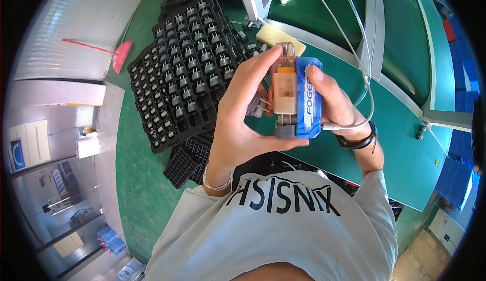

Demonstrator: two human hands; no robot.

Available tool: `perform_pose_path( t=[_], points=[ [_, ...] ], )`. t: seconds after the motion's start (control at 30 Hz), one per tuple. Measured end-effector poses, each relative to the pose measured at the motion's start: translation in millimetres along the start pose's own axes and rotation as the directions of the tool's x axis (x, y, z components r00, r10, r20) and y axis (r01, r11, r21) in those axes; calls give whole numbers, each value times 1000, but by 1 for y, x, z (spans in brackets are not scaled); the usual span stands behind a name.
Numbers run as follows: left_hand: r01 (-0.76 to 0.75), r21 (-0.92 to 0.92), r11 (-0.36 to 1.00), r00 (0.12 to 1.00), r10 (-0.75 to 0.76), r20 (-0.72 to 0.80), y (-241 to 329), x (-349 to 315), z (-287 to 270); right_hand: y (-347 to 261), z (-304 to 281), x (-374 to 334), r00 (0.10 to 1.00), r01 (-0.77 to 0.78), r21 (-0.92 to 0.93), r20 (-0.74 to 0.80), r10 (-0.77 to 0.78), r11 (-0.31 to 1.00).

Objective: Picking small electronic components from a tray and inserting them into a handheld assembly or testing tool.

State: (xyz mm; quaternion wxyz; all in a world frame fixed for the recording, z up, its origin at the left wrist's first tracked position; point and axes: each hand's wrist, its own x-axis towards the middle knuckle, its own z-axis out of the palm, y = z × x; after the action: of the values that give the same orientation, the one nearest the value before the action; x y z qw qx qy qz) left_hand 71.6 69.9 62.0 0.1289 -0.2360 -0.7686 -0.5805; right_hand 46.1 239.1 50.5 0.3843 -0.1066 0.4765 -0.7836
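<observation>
Between both hands, upright in front of my chest, is a vape (285, 89) with a clear, orange-tinted body, a rounded mouthpiece and a dark grey base. Against its right side sits a blue block (308, 98) with large lettering. My left hand (234, 111) is closed around the vape, index finger at the mouthpiece and thumb along the bottom. A grey two-pin plug (257, 105) shows inside that hand's curl; what holds it is hidden. My right hand (335, 98) grips the blue block, thumb on its front. A white cable (349, 126) runs to the block's lower right side.
Black trays (152, 134) filled with several grey plugs lie to the left, some stacked. A yellow block (280, 39) rests beyond my hands on the green tabletop (400, 164). White frame posts (250, 0) rise at the back. Blue bins (453, 179) stand far right.
</observation>
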Motion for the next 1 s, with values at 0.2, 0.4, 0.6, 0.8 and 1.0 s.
perform_pose_path(
  t=[0.2, 0.4, 0.6, 0.8, 1.0],
  points=[
    [140, -261, 955, 987, -115, 108, -1, 0, -15, -6, 11, -1, 998, 43, -20, 53, -42, 999],
    [183, -315, 931, 980, -148, 132, -7, 1, -17, 1, 19, -1, 996, 69, 28, -57, -67, 997],
    [219, -323, 921, 975, -195, 108, -5, 1, -14, 0, 20, 1, 990, 96, 56, -111, -89, 994],
    [209, -319, 924, 978, -194, 79, -3, -1, -12, 3, 15, 3, 991, 112, 31, -75, -109, 993],
    [212, -282, 936, 977, -195, 87, -4, -4, -12, 2, 1, 6, 997, 25, 0, -68, -25, 1000]
  ],
)
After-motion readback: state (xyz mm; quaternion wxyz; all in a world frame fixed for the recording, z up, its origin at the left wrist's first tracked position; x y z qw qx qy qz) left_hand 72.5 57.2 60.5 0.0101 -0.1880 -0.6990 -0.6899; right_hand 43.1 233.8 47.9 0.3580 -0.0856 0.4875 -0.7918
